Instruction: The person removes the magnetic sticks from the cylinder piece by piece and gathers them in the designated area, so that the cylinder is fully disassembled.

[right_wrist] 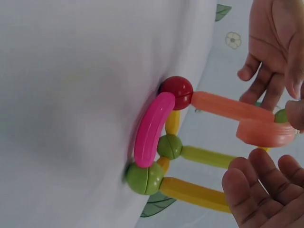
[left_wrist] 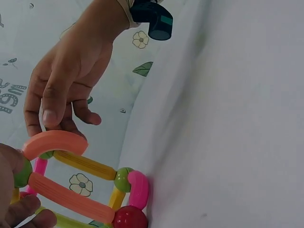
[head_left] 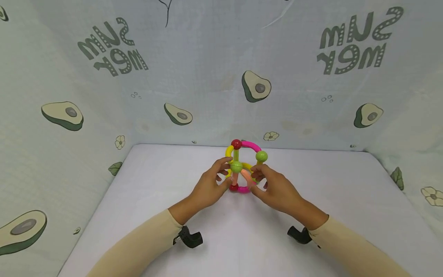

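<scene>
A toy frame of magnetic sticks and balls (head_left: 236,156) stands on the white table, with red and green balls joined by yellow, lime, pink and orange sticks. My left hand (head_left: 210,185) is at its left side, fingers and thumb bent about the near upper green ball (head_left: 236,166). In the left wrist view, its thumb overlaps that ball. A curved orange stick (left_wrist: 56,142) runs from this ball across the near side. My right hand (head_left: 277,188) is at the right side, its fingers loosely bent beside the curved stick and a yellow upright (right_wrist: 194,194). It appears to grip nothing.
The white tabletop (head_left: 166,169) spreads around the frame. Behind it hangs a pale cloth (head_left: 214,77) printed with avocados and lettering, and more cloth hangs at both sides. Black wrist cameras (head_left: 190,236) stick out from the cuffs.
</scene>
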Available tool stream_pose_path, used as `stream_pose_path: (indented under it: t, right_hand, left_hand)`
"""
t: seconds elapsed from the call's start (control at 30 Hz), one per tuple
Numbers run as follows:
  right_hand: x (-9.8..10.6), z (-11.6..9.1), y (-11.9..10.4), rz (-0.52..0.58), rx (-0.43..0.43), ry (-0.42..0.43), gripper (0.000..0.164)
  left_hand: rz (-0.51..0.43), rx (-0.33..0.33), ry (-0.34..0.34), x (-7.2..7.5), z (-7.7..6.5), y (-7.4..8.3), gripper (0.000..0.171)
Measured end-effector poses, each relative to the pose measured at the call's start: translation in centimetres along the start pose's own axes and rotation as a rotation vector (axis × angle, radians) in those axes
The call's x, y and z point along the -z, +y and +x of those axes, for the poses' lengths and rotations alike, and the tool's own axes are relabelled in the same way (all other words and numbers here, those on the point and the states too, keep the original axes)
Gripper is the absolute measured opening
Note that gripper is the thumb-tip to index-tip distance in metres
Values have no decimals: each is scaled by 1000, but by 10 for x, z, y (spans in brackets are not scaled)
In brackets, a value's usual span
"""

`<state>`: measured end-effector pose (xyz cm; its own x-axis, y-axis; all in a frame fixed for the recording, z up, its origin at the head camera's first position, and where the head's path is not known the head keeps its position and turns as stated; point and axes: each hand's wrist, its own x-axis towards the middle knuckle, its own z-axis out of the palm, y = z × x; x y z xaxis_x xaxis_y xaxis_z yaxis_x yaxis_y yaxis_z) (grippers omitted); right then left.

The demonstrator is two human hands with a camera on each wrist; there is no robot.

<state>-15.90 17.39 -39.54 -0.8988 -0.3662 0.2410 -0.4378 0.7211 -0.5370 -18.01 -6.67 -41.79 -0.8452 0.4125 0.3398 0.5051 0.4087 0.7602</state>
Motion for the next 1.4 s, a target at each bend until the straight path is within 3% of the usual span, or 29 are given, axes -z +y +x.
stream_pose_path:
  t: [0.3,0.67,1.0,1.4]
  right_hand:
    - [-8,5,-7,-30,60,21,56]
    - [4,4,-3,204,57,-122,51]
    - [12,5,-1,207,63,-237,83]
    - [11,6,0,178,73,-194,84]
  left_hand:
    - [-12,-2,10,-10,7,5,49]
    - [-17,16,104,-18,12,5,44]
    - [-13,34,120,-19,11,7,44]
    - [-14,59,111,-19,11,9,42]
